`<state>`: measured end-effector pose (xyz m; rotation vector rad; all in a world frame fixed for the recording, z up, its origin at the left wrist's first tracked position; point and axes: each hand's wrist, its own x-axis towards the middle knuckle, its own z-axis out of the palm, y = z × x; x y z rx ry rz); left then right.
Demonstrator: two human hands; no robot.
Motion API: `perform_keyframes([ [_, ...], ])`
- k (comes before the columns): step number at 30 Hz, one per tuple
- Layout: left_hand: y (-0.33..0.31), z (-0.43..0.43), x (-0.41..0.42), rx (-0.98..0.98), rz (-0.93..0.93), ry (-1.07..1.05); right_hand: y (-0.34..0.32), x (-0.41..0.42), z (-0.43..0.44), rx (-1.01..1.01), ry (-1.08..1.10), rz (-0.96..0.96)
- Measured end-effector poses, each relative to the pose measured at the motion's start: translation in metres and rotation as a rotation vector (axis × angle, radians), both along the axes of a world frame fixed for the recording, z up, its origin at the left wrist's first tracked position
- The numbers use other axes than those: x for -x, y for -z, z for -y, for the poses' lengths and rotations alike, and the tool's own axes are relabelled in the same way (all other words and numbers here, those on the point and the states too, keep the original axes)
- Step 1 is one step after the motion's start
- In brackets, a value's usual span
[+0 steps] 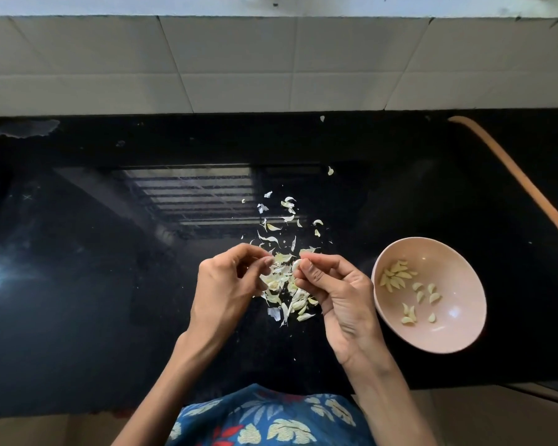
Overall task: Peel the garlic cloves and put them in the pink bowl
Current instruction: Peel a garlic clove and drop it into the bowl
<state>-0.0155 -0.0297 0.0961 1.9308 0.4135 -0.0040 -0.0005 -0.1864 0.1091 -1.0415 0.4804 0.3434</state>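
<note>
While I watch through the head view, the right hand [339,291] pinches a pale clove [296,265] between thumb and forefinger, above the heap of skins [287,294] on the black counter [110,284]. The left hand [226,281] has its fingers curled, tips near the clove; whether they grip any skin I cannot tell. Many peeled cloves [397,278] lie in the pink bowl [458,252], just beside the right hand. I judge the work well advanced; unpeeled ones may remain in the heap.
</note>
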Motion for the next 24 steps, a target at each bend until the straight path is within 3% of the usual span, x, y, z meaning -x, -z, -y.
perform_keyframes([
  [4,-0.001,-0.002,0.006,-0.071,-0.039,0.221,0.0,0.0,-0.003,-0.011,0.043,-0.014],
  [7,-0.006,-0.002,0.009,0.013,-0.08,0.31,-0.001,0.0,-0.004,-0.028,0.055,-0.013],
  [10,-0.015,0.005,0.01,0.132,0.007,0.181,-0.002,0.0,-0.004,-0.016,0.025,0.015],
  [14,-0.025,0.01,0.007,0.28,-0.043,0.013,-0.004,0.001,-0.005,0.102,-0.055,0.152],
  [19,-0.023,0.008,0.006,0.473,-0.103,-0.034,-0.003,0.001,-0.004,0.214,-0.066,0.249],
  [24,-0.022,0.006,0.007,0.594,-0.141,-0.025,-0.005,0.002,-0.004,0.189,-0.056,0.251],
])
